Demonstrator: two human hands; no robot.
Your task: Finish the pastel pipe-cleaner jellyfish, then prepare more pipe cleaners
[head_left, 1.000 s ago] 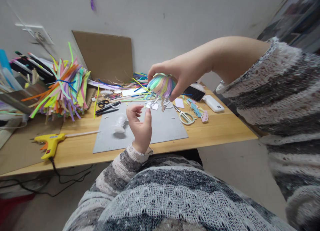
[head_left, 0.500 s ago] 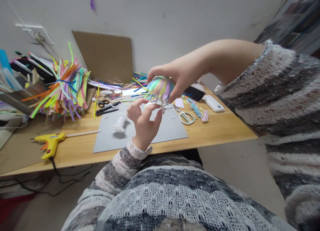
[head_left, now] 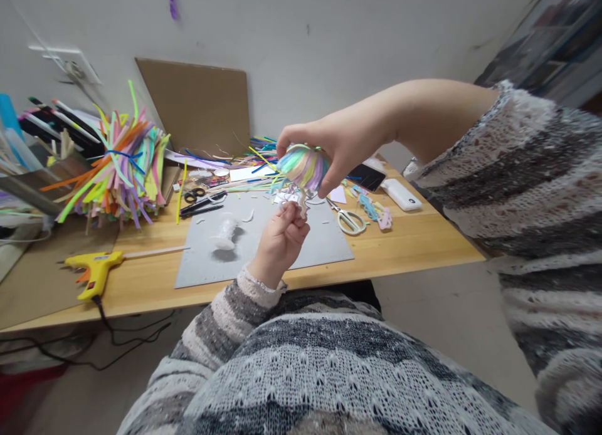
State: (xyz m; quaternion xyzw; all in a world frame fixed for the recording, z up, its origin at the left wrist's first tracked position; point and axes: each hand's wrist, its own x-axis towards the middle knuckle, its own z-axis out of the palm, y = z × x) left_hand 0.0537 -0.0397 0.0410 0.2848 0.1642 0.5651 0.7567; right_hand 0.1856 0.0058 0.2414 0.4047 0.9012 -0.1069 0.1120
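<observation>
My right hand [head_left: 324,143] grips a domed pipe-cleaner piece [head_left: 303,167] striped in pastel colours, holding it from above over the grey cutting mat [head_left: 324,250]. Pale wavy strands [head_left: 303,204] dangle from its underside. Just below it, my left hand [head_left: 285,234] is closed, with its fingertips pinched at those strands; the exact spot it grips is partly hidden by the fingers. On the mat left of my left hand lies a spool of clear line [head_left: 224,233]. Scissors with white handles [head_left: 350,222] rest at the mat's right edge.
A yellow glue gun [head_left: 96,269] lies at the left, its cable running off the table edge. Behind it stands a big bundle of coloured pipe cleaners [head_left: 122,165]. Black tweezers [head_left: 202,206], a white power bank [head_left: 401,195] and pastel pipe-cleaner pieces [head_left: 371,208] lie around the mat.
My left hand has gone from spread fingers to a closed pinch at the hanging strands. My right hand and the domed piece have hardly moved.
</observation>
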